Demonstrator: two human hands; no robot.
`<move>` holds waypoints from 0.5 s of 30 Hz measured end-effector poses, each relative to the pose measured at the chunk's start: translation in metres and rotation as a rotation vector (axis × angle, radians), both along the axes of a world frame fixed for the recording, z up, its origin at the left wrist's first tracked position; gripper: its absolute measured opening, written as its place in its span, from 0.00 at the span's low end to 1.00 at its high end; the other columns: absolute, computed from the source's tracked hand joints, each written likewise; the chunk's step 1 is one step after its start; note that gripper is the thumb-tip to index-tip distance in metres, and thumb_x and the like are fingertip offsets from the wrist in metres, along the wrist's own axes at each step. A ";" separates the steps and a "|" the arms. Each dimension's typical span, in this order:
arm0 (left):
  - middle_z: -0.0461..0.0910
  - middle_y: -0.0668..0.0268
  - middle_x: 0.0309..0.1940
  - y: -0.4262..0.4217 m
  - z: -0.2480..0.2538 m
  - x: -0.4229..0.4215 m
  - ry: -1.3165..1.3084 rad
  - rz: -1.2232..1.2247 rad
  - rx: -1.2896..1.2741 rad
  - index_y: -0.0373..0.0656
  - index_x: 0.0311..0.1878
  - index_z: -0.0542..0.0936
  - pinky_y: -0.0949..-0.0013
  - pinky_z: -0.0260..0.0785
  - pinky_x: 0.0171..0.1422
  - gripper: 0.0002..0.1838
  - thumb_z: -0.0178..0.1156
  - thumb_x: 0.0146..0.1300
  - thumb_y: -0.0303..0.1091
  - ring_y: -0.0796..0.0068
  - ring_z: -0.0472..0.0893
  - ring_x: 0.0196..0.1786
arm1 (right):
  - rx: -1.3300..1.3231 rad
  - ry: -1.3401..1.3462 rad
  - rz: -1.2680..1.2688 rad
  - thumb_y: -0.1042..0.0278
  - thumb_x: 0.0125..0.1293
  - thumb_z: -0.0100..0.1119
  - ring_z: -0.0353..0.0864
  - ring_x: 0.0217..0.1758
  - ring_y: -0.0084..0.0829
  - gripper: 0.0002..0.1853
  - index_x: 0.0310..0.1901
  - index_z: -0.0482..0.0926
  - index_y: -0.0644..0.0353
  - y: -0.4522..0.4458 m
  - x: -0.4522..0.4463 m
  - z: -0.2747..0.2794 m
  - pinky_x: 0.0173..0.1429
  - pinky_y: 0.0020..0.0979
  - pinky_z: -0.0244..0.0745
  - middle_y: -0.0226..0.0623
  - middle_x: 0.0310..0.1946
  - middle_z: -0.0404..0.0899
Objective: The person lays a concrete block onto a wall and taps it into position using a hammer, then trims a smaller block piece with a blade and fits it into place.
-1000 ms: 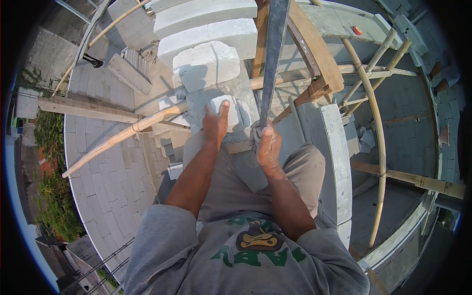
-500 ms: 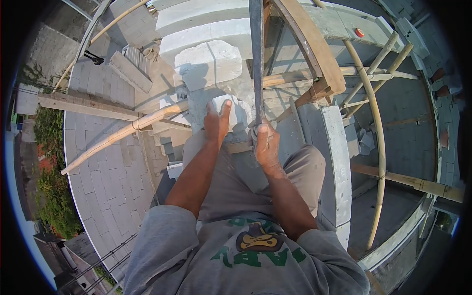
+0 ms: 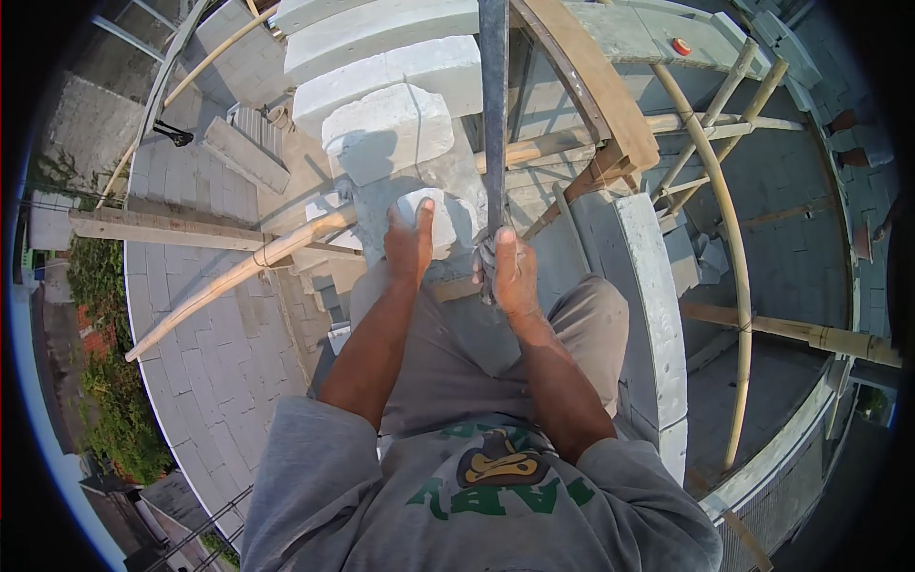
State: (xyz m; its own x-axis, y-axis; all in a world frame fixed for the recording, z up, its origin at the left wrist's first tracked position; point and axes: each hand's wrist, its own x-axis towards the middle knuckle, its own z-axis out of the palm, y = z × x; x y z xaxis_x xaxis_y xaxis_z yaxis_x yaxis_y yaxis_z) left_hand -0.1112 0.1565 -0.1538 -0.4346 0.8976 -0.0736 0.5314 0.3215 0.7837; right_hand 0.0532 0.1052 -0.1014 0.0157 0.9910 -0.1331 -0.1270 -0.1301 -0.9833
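My left hand [image 3: 410,238] grips a small pale block [image 3: 440,227] that rests on a grey slab between my knees, the thumb lying over its top. Wrapped at its lower end by my right hand [image 3: 507,272] is a long dark metal bar or blade [image 3: 494,114], which points up and away, just right of the small block. A grey cloth-like wad [image 3: 484,267] shows under my right fingers. Beyond the small block lies a larger rough white block [image 3: 389,132], partly in shadow.
Long white blocks [image 3: 386,76] lie ahead. A curved wooden frame [image 3: 605,86] stands at the right front, beside bamboo poles [image 3: 715,191]. Another bamboo pole [image 3: 238,281] juts out on the left. A block wall edge [image 3: 648,286] runs along my right side.
The bar has swung from leaning right to nearly upright, and my right hand has shifted slightly left. My left hand stays on the small block. The whole view has shifted slightly.
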 end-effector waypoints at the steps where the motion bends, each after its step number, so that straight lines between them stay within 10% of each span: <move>1: 0.80 0.39 0.43 -0.002 0.003 0.001 -0.027 -0.002 -0.017 0.35 0.60 0.68 0.51 0.71 0.54 0.39 0.58 0.61 0.61 0.39 0.80 0.50 | 0.119 0.031 -0.032 0.40 0.74 0.39 0.74 0.18 0.30 0.31 0.31 0.76 0.65 0.002 0.001 0.000 0.26 0.32 0.73 0.37 0.18 0.74; 7: 0.81 0.40 0.43 0.001 -0.005 0.000 0.014 -0.008 0.089 0.35 0.60 0.68 0.51 0.71 0.54 0.39 0.58 0.61 0.61 0.40 0.81 0.49 | -0.321 -0.842 0.034 0.37 0.72 0.43 0.78 0.21 0.32 0.33 0.38 0.77 0.67 -0.031 -0.014 -0.156 0.28 0.34 0.73 0.38 0.20 0.76; 10: 0.81 0.41 0.43 -0.002 -0.003 0.000 -0.016 -0.012 0.046 0.35 0.60 0.68 0.52 0.71 0.53 0.38 0.58 0.61 0.62 0.42 0.81 0.48 | -0.676 -0.391 0.191 0.38 0.71 0.44 0.79 0.23 0.34 0.32 0.40 0.77 0.67 -0.022 0.002 -0.082 0.30 0.35 0.73 0.39 0.21 0.76; 15: 0.81 0.41 0.43 -0.002 0.002 0.002 -0.045 -0.021 0.082 0.35 0.59 0.68 0.52 0.71 0.53 0.38 0.58 0.61 0.62 0.41 0.81 0.48 | -0.069 -0.330 0.028 0.37 0.71 0.42 0.81 0.31 0.46 0.33 0.41 0.79 0.66 -0.020 0.000 -0.038 0.37 0.40 0.74 0.50 0.26 0.78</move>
State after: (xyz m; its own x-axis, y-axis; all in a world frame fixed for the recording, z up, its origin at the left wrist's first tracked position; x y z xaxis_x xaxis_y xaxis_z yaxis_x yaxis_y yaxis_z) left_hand -0.1092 0.1542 -0.1516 -0.4131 0.9105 -0.0187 0.5011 0.2444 0.8301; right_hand 0.0536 0.0850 -0.1395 0.0423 0.9804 -0.1925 0.2013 -0.1971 -0.9595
